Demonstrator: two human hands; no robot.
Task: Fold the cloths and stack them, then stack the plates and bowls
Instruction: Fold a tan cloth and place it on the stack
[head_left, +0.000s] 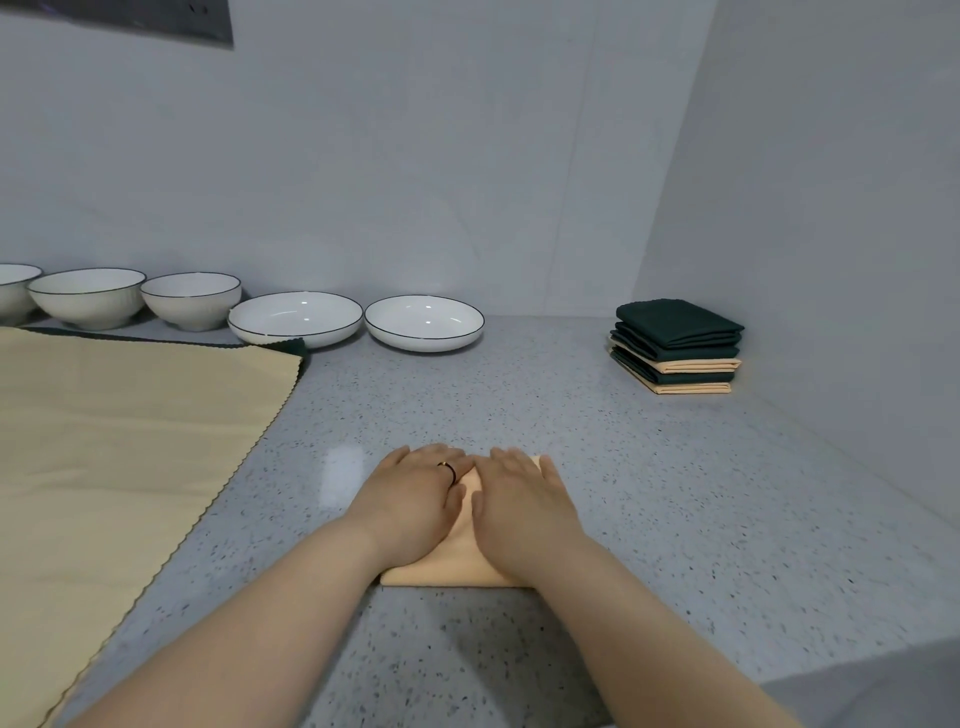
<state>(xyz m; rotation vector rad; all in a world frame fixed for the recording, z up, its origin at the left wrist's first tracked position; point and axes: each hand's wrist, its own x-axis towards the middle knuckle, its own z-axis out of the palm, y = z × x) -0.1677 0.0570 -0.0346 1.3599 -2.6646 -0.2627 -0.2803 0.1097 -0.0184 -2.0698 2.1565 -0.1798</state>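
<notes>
Corner of a speckled grey countertop (597, 426).
Bounded by a plain pale back wall (415, 156) and a side wall (831, 208) at right; dark panel (156, 21) at upper left; soft glare on the stone.

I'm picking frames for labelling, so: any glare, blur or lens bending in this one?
Head view: soft, even light; a pale glare patch on the counter beside the left hand; small highlights in the left plate and right plate; right hand slightly smeared at the fingertips; wall edges bow from the wide lens.
</notes>
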